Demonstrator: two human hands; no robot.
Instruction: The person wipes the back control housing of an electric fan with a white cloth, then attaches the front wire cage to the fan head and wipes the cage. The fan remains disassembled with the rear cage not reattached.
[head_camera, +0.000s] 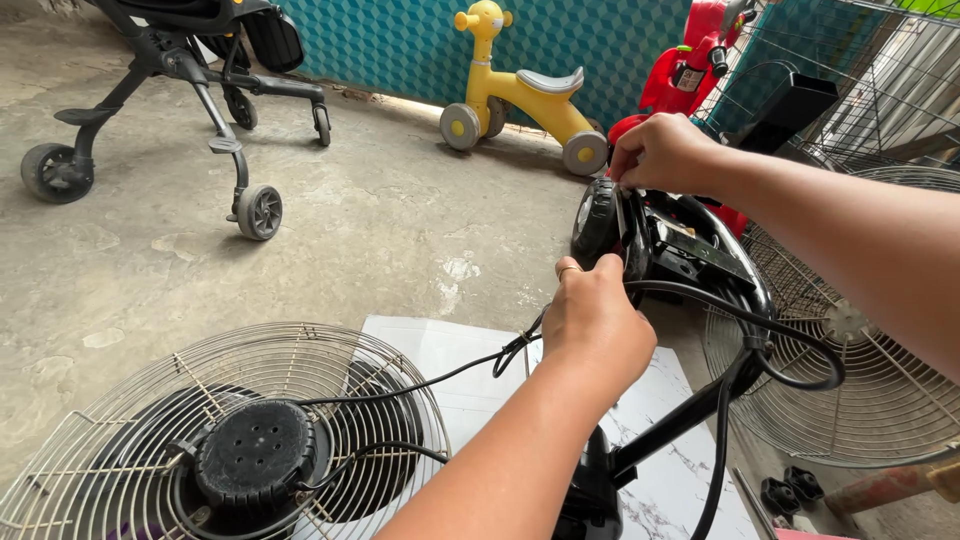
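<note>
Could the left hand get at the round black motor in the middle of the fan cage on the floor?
Probably yes. The left hand grips the black fan part above, and the motor lies low to its left with only thin cable across the cage.

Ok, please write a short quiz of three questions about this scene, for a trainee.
1. True or false: the left hand grips the black control unit at the top of the fan stand.
2. Which toy stands by the teal wall? A) yellow ride-on toy B) green scooter C) blue ball
3. Fill in: the wire fan guard with the motor lies on the ____.

Key: 1 true; 2 A; 3 floor. The right hand pinches the unit's top.
</note>
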